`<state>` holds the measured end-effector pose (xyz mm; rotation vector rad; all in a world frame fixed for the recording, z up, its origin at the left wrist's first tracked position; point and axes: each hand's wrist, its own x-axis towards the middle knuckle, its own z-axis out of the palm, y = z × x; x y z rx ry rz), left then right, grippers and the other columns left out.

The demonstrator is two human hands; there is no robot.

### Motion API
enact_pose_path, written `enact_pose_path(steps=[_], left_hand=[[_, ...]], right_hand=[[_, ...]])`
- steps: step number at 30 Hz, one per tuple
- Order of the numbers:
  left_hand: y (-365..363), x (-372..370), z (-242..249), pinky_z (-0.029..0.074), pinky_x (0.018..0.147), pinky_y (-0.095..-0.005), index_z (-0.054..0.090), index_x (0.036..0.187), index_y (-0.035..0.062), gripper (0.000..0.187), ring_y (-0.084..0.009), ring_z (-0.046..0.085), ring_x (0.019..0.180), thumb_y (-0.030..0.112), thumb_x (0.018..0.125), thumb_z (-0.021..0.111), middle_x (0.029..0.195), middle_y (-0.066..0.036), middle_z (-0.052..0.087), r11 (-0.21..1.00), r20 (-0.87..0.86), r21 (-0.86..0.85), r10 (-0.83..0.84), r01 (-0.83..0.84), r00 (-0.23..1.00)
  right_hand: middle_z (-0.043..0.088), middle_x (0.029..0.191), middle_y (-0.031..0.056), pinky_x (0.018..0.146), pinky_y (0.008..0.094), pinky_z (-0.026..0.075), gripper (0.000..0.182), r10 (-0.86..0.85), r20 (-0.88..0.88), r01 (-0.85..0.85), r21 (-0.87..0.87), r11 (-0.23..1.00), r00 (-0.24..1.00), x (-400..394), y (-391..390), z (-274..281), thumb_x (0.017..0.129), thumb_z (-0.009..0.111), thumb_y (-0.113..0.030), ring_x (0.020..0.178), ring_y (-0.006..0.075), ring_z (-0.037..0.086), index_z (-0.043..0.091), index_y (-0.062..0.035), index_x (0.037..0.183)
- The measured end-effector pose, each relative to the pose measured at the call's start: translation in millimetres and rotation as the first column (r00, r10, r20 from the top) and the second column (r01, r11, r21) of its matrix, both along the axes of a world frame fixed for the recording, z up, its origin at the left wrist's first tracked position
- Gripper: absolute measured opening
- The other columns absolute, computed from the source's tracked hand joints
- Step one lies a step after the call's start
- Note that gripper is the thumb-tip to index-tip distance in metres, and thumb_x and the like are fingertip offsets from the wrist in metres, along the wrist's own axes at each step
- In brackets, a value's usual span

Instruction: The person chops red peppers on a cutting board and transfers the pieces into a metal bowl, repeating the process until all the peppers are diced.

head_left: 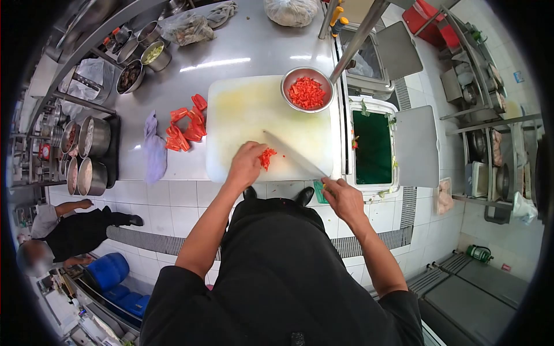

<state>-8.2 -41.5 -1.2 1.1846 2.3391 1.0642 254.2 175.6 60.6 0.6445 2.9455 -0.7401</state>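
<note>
My right hand [344, 199] is wrapped round the handle of a kitchen knife [295, 152]. Its long blade points up and left over the white cutting board [242, 109]. At the board's front edge, my left hand [247, 162] has its fingers bent together against cut red pepper [267, 158], partly hidden under them. One small red bit lies apart, beside the blade. A metal bowl [285, 97] of diced red pepper stands on the board's far right corner. Left of the board lie several larger red pepper pieces [187, 126].
A lilac cloth [154, 151] lies left of the peppers. Pots [156, 58] and plastic bags [190, 30] stand further back. Right of the counter is an open bin [375, 147] with a green inside. Another person [69, 228] is at the far left.
</note>
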Motion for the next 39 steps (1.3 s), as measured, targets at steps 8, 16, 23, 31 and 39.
enact_pose_path(steps=[8, 16, 23, 31, 39], left_hand=[[13.2, -36.6, -3.8, 0.05, 0.105, -0.0422, 0.069, 0.128, 0.0011, 0.047, -0.0361, 0.058, 0.119, -0.008, 0.085, 0.055, 0.122, -0.016, 0.063, 0.991, -0.2, -0.04, 0.12, -0.131, 0.972], [-0.6, -7.7, 3.0, 0.049, 0.107, -0.0419, 0.071, 0.124, 0.0015, 0.037, -0.0361, 0.059, 0.121, 0.002, 0.088, 0.064, 0.125, -0.018, 0.063, 0.991, 0.016, -0.104, -0.078, 0.08, 0.997], [-7.8, 19.4, 15.9, 0.043, 0.116, -0.0408, 0.047, 0.155, 0.0022, 0.084, -0.0346, 0.053, 0.133, 0.019, 0.081, 0.083, 0.141, -0.02, 0.052, 0.935, -0.005, -0.343, 0.093, -0.089, 0.996], [8.9, 46.5, -4.8, 0.052, 0.103, -0.0421, 0.058, 0.143, -0.0003, 0.063, -0.0371, 0.064, 0.117, 0.005, 0.083, 0.077, 0.13, -0.02, 0.06, 0.944, 0.004, -0.134, 0.304, -0.301, 0.953], [41.9, 19.7, 0.7, 0.058, 0.084, -0.038, 0.067, 0.131, -0.0003, 0.043, -0.0311, 0.071, 0.097, 0.001, 0.088, 0.07, 0.119, -0.018, 0.066, 0.929, 0.078, 0.079, 0.356, -0.362, 0.931]], right_hand=[[0.071, 0.09, 0.0126, 0.069, 0.0457, 0.056, 0.034, -0.053, -0.053, 0.048, -0.099, 0.994, 0.997, 14.8, 19.9, 0.1, 0.097, 0.072, -0.029, 0.078, 0.0356, 0.071, 0.072, -0.0162, 0.129], [0.06, 0.068, 0.0032, 0.053, 0.0268, 0.045, 0.029, -0.249, 0.288, 0.375, -0.804, 0.462, 0.925, 23.8, 34.7, -35.2, 0.107, 0.059, -0.029, 0.054, 0.0093, 0.055, 0.067, -0.002, 0.112], [0.061, 0.068, 0.0012, 0.053, 0.0268, 0.046, 0.026, -0.089, 0.315, 0.324, -0.86, 0.393, 0.945, 21.5, 9.0, -50.6, 0.108, 0.058, -0.029, 0.053, 0.0094, 0.056, 0.063, -0.0055, 0.098], [0.06, 0.069, -0.0004, 0.052, 0.026, 0.044, 0.026, -0.016, 0.326, 0.31, -0.88, 0.36, 0.945, 6.8, -22.6, -46.4, 0.108, 0.059, -0.028, 0.054, 0.0091, 0.056, 0.062, -0.0062, 0.096], [0.059, 0.068, 0.0009, 0.053, 0.0257, 0.045, 0.028, -0.122, 0.252, 0.28, -0.868, 0.409, 0.96, -7.2, -20.9, -13.3, 0.106, 0.061, -0.031, 0.055, 0.0094, 0.056, 0.064, -0.0045, 0.098]])
